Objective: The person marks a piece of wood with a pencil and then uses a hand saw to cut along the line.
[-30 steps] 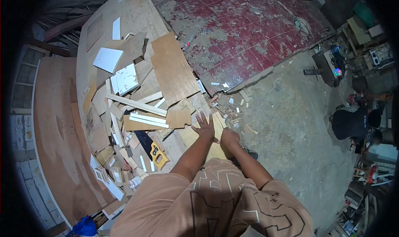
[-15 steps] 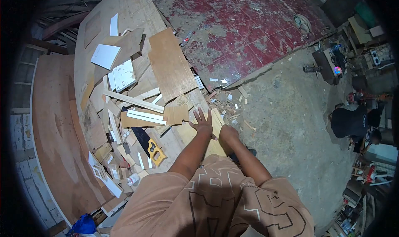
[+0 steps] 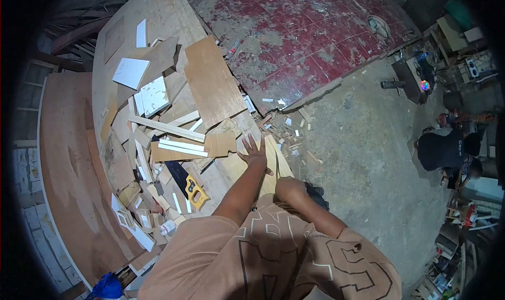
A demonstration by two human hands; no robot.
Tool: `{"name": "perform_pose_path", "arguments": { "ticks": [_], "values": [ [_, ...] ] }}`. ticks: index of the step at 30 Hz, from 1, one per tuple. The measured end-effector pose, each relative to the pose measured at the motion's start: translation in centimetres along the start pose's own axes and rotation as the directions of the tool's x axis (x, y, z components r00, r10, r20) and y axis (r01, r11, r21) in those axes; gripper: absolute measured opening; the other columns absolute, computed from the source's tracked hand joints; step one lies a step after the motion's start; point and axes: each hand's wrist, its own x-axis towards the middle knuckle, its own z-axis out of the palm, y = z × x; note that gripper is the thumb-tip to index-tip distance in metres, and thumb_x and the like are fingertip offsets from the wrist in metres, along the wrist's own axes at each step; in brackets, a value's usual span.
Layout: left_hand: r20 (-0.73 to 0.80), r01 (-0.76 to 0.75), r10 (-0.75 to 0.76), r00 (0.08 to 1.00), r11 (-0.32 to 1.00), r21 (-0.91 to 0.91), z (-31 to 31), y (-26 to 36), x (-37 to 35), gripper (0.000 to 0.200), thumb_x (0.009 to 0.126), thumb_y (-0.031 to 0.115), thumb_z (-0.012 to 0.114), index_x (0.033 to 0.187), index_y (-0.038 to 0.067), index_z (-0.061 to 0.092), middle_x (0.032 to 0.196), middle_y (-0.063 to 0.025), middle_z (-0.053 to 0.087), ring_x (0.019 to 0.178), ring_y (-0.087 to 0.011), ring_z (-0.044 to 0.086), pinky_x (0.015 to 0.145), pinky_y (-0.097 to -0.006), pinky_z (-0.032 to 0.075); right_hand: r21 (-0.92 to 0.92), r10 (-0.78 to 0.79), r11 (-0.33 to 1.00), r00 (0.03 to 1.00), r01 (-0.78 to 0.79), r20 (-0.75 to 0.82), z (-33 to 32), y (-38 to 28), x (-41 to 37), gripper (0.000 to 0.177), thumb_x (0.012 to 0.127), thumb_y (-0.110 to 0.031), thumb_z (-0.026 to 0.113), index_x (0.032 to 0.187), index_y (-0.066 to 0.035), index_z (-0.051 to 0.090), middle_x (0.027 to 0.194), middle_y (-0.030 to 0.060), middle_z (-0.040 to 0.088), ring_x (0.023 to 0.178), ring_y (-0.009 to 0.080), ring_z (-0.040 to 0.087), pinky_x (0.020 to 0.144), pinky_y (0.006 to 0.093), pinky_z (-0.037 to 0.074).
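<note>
My left hand lies flat with its fingers spread on a pale wooden board at the table's right edge. Close to my body, my right hand is closed at the board's right side; what it grips is too hidden to name. A narrow dark gap runs along the board, with a pale strip to its right. Left of my left arm lies a handsaw with a yellow handle. White strips rest on a brown piece above the saw.
Wood offcuts and white blocks cover much of the table, beside a large plywood sheet. Wood scraps litter the floor beyond the table edge. A person in a dark shirt is at the far right.
My right hand has moved back toward my body along the board, and more of the pale strip shows. My left hand stays spread on the board.
</note>
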Motion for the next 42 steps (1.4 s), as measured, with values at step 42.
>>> {"name": "perform_pose_path", "arguments": {
  "ticks": [42],
  "values": [
    [-0.049,-0.042,0.042,0.998,0.999,-0.012,0.2,-0.3,0.0,0.161,0.045,0.054,0.093,0.15,0.021,-0.025,0.152,-0.0284,-0.03,0.139,-0.0517,-0.024,0.103,-0.0782,0.014,0.205,0.242,0.958,0.948,-0.2,-0.205,2.1,4.2,1.2,0.027,0.086,-0.012,0.051,0.102,0.001,0.069,0.104,0.0241,0.069,0.095,0.0383,0.069,0.081,0.046,0.055]
  ]
}}
